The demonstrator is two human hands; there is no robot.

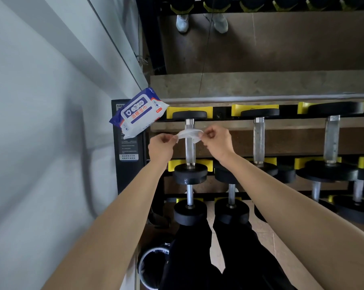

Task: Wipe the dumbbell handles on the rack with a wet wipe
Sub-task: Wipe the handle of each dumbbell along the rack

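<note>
The wipe [189, 135], white and bunched into a band, stretches across the far part of the top row's leftmost handle [190, 151], a chrome bar running away from me between round black weights [190, 173]. The left hand [160, 147] pinches one end and the right hand [217, 143] the other. Further handles [259, 141] lie parallel to the right, on a black rack [225, 119] with yellow cradles [254, 107].

Soft, even light is falling from the right, throwing a diffuse grey shadow onto the wall [51, 143]. Chrome handles [259, 141] are glinting faintly. Wide-angle distortion is bending straight lines near the edges and enlarging the slightly soft foreground.
</note>
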